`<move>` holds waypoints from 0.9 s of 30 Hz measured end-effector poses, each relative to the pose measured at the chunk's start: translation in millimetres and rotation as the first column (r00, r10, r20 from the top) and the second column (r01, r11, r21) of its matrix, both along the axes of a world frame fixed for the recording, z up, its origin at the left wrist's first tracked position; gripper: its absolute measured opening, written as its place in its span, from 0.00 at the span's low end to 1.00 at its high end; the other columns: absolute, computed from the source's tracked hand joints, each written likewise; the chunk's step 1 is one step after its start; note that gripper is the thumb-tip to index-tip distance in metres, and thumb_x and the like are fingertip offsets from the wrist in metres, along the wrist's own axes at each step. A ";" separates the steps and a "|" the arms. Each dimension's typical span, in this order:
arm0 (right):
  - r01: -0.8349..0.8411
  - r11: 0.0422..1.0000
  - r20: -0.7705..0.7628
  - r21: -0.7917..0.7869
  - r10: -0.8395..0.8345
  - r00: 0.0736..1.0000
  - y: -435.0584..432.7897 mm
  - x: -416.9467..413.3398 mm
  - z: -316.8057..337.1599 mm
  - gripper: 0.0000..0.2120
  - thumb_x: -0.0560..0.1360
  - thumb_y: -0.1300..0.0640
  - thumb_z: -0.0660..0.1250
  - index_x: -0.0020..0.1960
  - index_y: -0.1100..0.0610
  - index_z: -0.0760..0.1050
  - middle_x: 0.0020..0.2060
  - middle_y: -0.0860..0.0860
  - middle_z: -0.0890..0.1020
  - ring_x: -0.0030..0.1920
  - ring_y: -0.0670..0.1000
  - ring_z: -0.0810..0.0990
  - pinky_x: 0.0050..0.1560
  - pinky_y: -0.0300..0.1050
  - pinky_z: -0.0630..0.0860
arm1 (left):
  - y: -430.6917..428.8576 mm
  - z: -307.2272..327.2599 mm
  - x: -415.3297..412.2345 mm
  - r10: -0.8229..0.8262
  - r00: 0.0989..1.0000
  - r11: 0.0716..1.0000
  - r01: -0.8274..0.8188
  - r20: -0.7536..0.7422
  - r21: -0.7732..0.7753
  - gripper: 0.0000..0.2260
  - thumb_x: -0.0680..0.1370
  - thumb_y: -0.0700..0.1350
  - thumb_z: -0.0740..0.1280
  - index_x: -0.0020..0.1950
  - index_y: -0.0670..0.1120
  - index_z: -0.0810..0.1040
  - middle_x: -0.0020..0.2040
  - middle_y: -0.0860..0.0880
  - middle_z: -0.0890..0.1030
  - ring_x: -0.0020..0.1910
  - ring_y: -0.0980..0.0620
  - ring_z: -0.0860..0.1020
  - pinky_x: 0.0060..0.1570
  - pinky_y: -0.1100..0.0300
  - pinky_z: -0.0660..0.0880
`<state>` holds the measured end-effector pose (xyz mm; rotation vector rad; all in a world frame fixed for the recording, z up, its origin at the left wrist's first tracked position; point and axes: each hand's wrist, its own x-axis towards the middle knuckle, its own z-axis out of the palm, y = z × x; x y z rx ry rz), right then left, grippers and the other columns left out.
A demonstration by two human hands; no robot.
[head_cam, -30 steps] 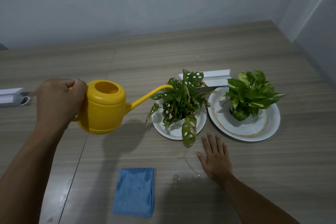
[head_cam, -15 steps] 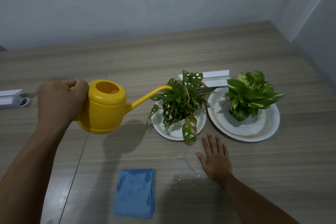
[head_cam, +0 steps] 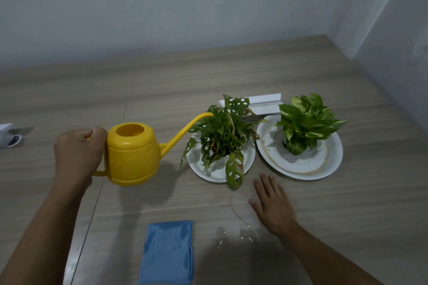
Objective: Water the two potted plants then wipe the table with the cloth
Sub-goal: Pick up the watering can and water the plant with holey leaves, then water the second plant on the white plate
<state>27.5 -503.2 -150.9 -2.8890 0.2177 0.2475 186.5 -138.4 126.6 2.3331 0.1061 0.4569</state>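
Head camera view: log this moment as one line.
left hand: holds yellow plastic watering can | spout: at holey-leaf plant | right hand: flat on table

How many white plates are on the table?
2: the left plate sits under the holey-leaved plant, and the right plate sits under the bushy plant. None seem hidden.

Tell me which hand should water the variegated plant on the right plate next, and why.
Left. The left hand already grips the yellow watering can, whose spout tip is at the holey-leaved plant, beside the variegated plant. The right hand lies flat and empty on the table.
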 end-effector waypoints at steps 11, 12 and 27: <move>0.066 0.996 0.006 -0.060 -0.066 0.998 -26.5 -42.8 37.5 0.32 0.80 0.36 0.46 0.78 0.51 0.54 0.79 0.51 0.50 0.78 0.51 0.42 0.74 0.48 0.40 | -29.6 -16.8 -15.2 -0.078 0.996 0.944 0.063 -0.036 -0.323 0.18 0.74 0.43 0.63 0.36 0.26 0.68 0.30 0.43 0.66 0.28 0.49 0.65 0.33 0.50 0.67; 0.080 0.995 0.004 -0.066 -0.080 0.997 -30.0 -48.8 39.1 0.32 0.80 0.36 0.46 0.78 0.51 0.54 0.79 0.51 0.50 0.78 0.51 0.42 0.74 0.48 0.40 | -35.3 -15.3 -16.7 -0.101 0.995 0.938 0.088 -0.022 -0.335 0.18 0.74 0.41 0.63 0.35 0.26 0.68 0.30 0.44 0.66 0.28 0.49 0.64 0.33 0.50 0.67; 0.154 0.981 -0.053 -0.119 -0.161 0.985 -135.9 -95.4 42.4 0.33 0.80 0.36 0.43 0.79 0.51 0.49 0.79 0.52 0.47 0.78 0.53 0.41 0.75 0.51 0.41 | -136.6 -1.0 -48.5 -0.160 0.986 0.949 0.166 0.044 -0.267 0.16 0.74 0.40 0.63 0.30 0.34 0.65 0.28 0.45 0.64 0.30 0.48 0.64 0.29 0.38 0.71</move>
